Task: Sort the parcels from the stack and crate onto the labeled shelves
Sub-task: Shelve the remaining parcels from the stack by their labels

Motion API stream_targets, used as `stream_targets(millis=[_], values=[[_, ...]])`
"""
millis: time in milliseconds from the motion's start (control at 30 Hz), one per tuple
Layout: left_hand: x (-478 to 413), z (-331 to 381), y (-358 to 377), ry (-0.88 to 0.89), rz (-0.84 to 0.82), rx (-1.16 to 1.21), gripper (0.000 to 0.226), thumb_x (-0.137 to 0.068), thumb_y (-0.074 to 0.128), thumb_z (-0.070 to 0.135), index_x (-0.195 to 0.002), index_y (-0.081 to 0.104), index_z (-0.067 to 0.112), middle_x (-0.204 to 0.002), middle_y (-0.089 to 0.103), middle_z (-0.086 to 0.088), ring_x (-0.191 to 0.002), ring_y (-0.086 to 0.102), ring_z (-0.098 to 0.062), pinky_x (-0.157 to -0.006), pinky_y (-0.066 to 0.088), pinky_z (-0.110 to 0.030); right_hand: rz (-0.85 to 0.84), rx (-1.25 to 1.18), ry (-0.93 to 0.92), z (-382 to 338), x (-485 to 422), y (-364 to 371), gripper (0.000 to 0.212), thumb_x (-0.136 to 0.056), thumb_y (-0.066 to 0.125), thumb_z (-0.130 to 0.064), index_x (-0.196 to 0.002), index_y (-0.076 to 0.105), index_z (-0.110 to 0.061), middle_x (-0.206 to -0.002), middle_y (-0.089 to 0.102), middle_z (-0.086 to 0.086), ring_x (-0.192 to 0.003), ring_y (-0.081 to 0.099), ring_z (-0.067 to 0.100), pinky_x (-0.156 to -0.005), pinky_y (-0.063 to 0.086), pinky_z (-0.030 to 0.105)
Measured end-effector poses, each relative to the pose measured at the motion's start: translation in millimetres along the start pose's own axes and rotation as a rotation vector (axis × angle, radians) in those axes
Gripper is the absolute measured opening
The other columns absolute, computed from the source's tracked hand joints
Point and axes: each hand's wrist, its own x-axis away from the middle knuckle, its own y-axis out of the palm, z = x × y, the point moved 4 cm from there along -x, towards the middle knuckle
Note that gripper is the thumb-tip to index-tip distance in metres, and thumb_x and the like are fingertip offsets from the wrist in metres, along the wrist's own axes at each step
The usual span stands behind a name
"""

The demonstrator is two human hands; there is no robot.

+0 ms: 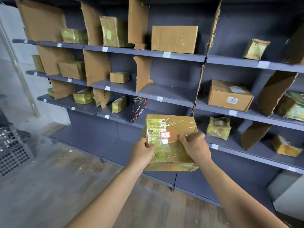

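I hold a brown cardboard parcel (171, 142) wrapped in yellowish tape in front of the lower shelves. Its top carries a white shipping label and a small red-bordered sticker with a handwritten number. My left hand (142, 153) grips its left edge, thumb on top. My right hand (195, 148) grips its right side, thumb pressed next to the sticker. The dark grey shelving (172, 94) rises behind it, split by cardboard dividers (142, 74), with white tags on the shelf edges.
Several parcels lie in the shelf compartments, among them a large box (174, 39) up top and a box marked 0448 (229, 96) at right. A dark plastic crate (11, 148) stands on the floor at the left. Wooden floor lies below.
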Motion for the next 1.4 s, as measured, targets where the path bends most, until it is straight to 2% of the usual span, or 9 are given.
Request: stream_targets(millis=[100,267,400,700,900,1100,1200,1300,1400], values=[[-44,3,-5,-0.012,0.010,-0.012,0.024,-0.096,0.054,0.023,-0.102,0.056,0.000,-0.082,0.050,-0.007,-0.066,0.049,-0.020,-0.056,0.040,-0.031,-0.007,-0.017,-0.006,-16,-37,21,0.069,-0.087,0.060,-0.058,-0.119,0.034,-0.002,-0.120,0.058,0.014,-0.107,0.058,0.033,-0.078,0.044,0.038],[-107,10,-5,-0.028,-0.002,0.003,0.021,-0.096,0.054,0.022,-0.101,0.057,0.002,-0.079,0.049,-0.005,-0.066,0.047,-0.019,-0.059,0.037,-0.031,-0.008,-0.013,-0.003,-43,-95,38,0.072,-0.086,0.062,-0.057,-0.122,0.035,-0.002,-0.117,0.059,0.011,-0.106,0.059,0.032,-0.083,0.048,0.042],[-149,11,-2,-0.030,-0.013,0.007,0.018,-0.095,0.055,0.023,-0.101,0.059,0.007,-0.094,0.062,-0.015,-0.076,0.057,-0.023,-0.062,0.042,-0.032,0.003,-0.006,0.014,-55,-128,50,0.072,-0.085,0.062,-0.058,-0.123,0.034,-0.003,-0.117,0.059,0.010,-0.107,0.059,0.033,-0.086,0.050,0.044],[-206,3,-7,-0.025,-0.090,0.022,0.013,-0.094,0.055,0.020,-0.094,0.058,0.007,-0.077,0.053,-0.002,-0.063,0.050,-0.016,-0.053,0.038,-0.025,0.059,0.018,0.096,-71,-156,74,0.072,-0.085,0.063,-0.058,-0.123,0.035,-0.003,-0.117,0.060,0.010,-0.107,0.059,0.032,-0.085,0.049,0.043],[-237,-4,-36,-0.018,-0.121,0.006,0.020,-0.092,0.055,0.019,-0.079,0.042,0.012,-0.070,0.042,-0.002,-0.056,0.041,-0.017,-0.051,0.033,-0.027,0.104,0.007,0.119,-99,-159,99,0.072,-0.083,0.064,-0.058,-0.120,0.035,-0.003,-0.117,0.061,0.011,-0.108,0.059,0.032,-0.086,0.050,0.044],[-263,-20,-77,-0.040,-0.142,0.031,0.011,-0.090,0.054,0.018,-0.088,0.048,0.009,-0.075,0.045,-0.005,-0.061,0.043,-0.021,-0.055,0.035,-0.031,0.134,0.003,0.110,-135,-157,133,0.070,-0.085,0.064,-0.054,-0.121,0.037,0.000,-0.116,0.061,0.014,-0.106,0.059,0.034,-0.077,0.044,0.037],[-274,-28,-98,-0.039,-0.152,0.043,0.018,-0.088,0.057,0.018,-0.097,0.054,0.003,-0.083,0.055,-0.012,-0.066,0.049,-0.021,-0.059,0.039,-0.032,0.132,-0.001,0.099,-154,-156,151,0.070,-0.086,0.065,-0.053,-0.122,0.036,0.000,-0.117,0.060,0.014,-0.106,0.059,0.034,-0.074,0.041,0.034],[-281,-38,-118,-0.046,-0.172,0.071,0.021,-0.087,0.061,0.018,-0.105,0.056,0.009,-0.100,0.064,-0.013,-0.073,0.059,-0.020,-0.063,0.046,-0.032,0.129,0.012,0.093,-169,-153,170,0.070,-0.086,0.064,-0.053,-0.123,0.036,0.000,-0.117,0.060,0.014,-0.106,0.059,0.034,-0.076,0.043,0.036],[-287,-49,-135,-0.044,-0.194,0.073,0.021,-0.085,0.065,0.020,-0.103,0.057,0.015,-0.098,0.066,-0.005,-0.078,0.064,-0.017,-0.065,0.052,-0.031,0.127,0.014,0.105,-179,-151,189,0.070,-0.087,0.063,-0.053,-0.125,0.037,-0.001,-0.117,0.058,0.015,-0.106,0.059,0.035,-0.084,0.047,0.041]])
